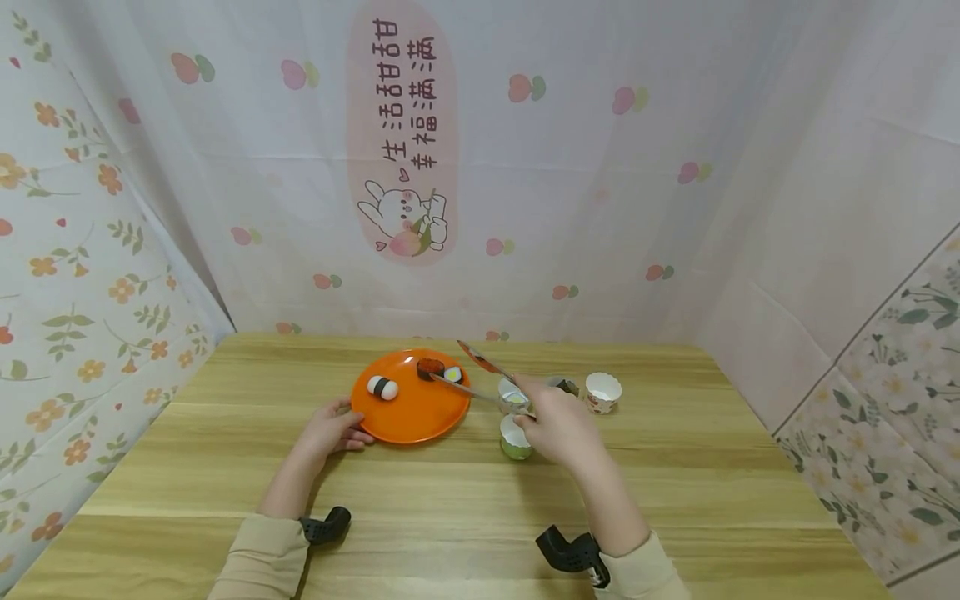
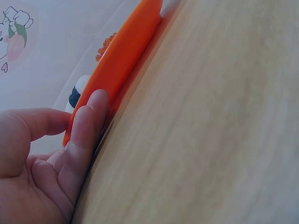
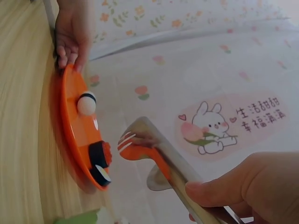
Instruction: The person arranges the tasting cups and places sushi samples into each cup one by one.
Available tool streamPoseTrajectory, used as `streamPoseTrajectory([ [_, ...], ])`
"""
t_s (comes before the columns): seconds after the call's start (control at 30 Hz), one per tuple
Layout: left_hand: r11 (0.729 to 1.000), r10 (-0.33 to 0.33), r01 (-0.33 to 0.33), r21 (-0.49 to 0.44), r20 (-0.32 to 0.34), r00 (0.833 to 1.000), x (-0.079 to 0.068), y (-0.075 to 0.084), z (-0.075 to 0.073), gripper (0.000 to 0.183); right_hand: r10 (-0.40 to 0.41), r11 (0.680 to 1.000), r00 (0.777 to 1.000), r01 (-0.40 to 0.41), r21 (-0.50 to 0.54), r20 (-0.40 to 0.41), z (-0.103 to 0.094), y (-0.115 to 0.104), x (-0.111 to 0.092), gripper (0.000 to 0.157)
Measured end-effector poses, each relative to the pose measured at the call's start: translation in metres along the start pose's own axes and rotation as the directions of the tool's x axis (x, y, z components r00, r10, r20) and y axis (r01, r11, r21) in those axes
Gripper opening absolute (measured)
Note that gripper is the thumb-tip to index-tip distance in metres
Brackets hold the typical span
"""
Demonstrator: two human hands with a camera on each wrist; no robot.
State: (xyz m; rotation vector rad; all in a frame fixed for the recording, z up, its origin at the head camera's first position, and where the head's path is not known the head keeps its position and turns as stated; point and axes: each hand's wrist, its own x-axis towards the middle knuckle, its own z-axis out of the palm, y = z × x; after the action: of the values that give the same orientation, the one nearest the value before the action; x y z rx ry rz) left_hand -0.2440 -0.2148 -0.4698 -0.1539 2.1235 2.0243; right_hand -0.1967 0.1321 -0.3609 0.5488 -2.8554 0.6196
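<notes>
An orange plate point(image 1: 412, 423) lies on the table, and my left hand point(image 1: 330, 429) pinches its left rim, thumb point(image 2: 49, 120) at the edge and fingers against the underside. Metal tongs point(image 3: 180, 175) are in my right hand point(image 1: 558, 421), their arms spread apart with nothing between them. Toy sushi sits on the plate: a white piece with a black band point(image 1: 383, 387) at left, an orange-roe piece point(image 1: 430, 367) and a small roll with a yellow centre point(image 1: 453, 376) at right. The right wrist view shows the tong tips apart from the roe piece point(image 3: 100, 154).
Several paper cups stand right of the plate: a green one point(image 1: 516, 446), one behind it point(image 1: 505, 390) with something pale inside, one partly hidden by my right hand holding something dark point(image 1: 570, 387), and a white one point(image 1: 603, 388). A patterned curtain point(image 1: 600, 208) hangs behind the table.
</notes>
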Motion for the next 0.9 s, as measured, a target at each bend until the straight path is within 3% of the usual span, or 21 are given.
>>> streamPoseTrajectory([
  [0.33,1.000,-0.003,0.003,-0.002,0.004,1.000,-0.001,-0.001,0.000,0.050,-0.029,0.999,0.999,0.029,-0.014,-0.036,0.013,-0.009,0.011,0.056],
  [0.9,1.000,-0.004,0.005,-0.008,0.022,1.000,0.000,0.001,-0.001,0.050,0.019,1.000,0.999,-0.019,-0.017,-0.030,0.036,-0.010,0.018,0.055],
])
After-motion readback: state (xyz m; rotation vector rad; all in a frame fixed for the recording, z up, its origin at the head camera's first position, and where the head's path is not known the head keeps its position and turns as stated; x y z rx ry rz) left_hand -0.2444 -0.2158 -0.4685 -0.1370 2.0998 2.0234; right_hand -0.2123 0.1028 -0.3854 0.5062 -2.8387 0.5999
